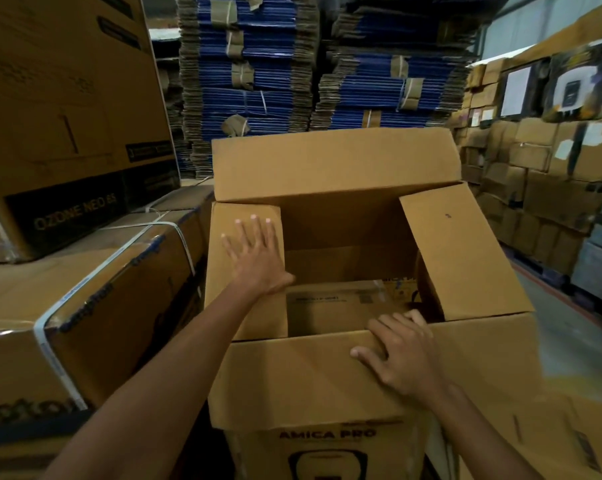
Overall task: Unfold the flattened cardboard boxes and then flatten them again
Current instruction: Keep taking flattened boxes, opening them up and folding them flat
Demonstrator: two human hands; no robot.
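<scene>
Right hand (403, 355): nearest the body, fingers bent over the free edge of the near flap (292, 375), thumb on its outer face, holding it.
Near flap: hung outward under that hand. Pulled hard from this one off-centre grip, it would likely crease or tear at the fold.
Cardboard box (327, 443): stood upright and squared open between and below both hands, its mouth facing up.
Box risk: one hand pressing while the other pulled could rack the walls out of square or tip the box toward the body, since nothing visible braced it.
Left hand (254, 254): beyond and left of the right hand, flat, fingers spread, holding nothing, pressing on the left flap (230, 299).
Left flap: folded in under the palm. Too much weight might buckle the panel into the cavity.
Right flap (465, 258): beyond the right hand, tilted partly inward, untouched. It could drop into the opening.
Far flap (334, 164): past both hands, upright. It might swing down onto the left fingers.
Strapped cartons (102, 306): close by the left forearm, leaving little elbow room.
Blue flattened stacks (258, 71): farthest off, well apart.
</scene>
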